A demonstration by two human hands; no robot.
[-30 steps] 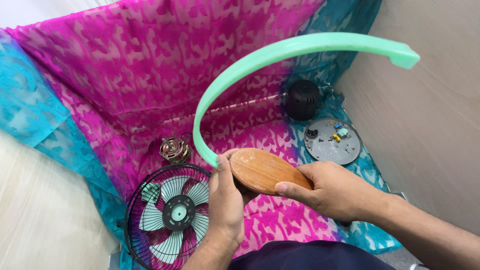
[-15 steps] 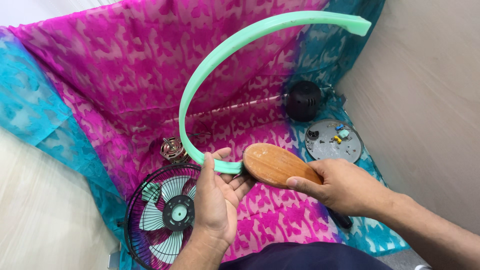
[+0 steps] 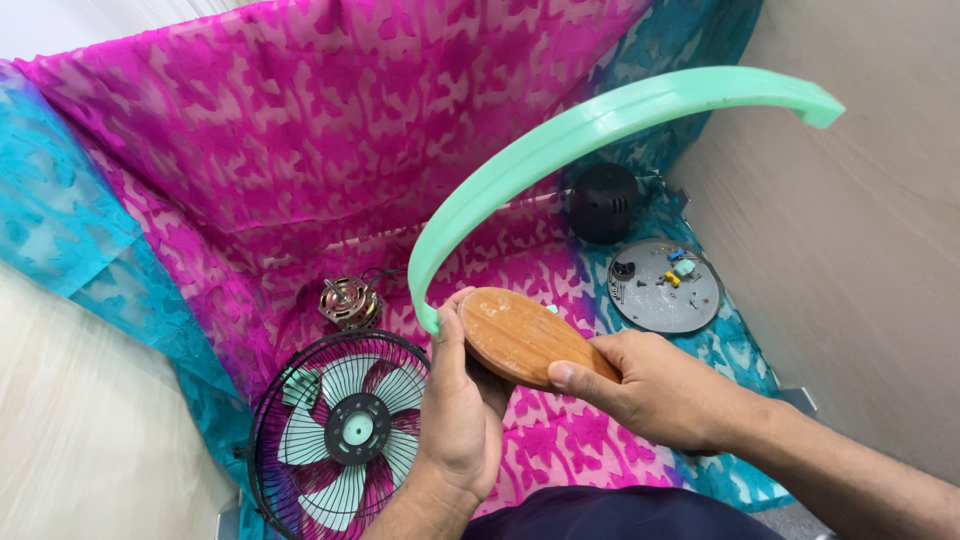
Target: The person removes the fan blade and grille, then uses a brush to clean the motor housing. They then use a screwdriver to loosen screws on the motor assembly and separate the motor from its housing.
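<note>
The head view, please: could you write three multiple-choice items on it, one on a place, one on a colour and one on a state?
1. Where does the fan lie?
A. lower left on the cloth
B. beside the grey disc
C. on the bare wall

2. What colour is the curved strip?
A. orange
B. mint green
C. black

3. What is the right hand doing?
A. lying flat on the cloth
B. holding the wooden brush
C. gripping the fan

Answers:
1. A, the fan sits at the lower left, far from the grey disc.
2. B, the strip is pale green all along.
3. B, its fingers wrap the wooden brush against the strip, whose lower end the left hand holds.
</note>
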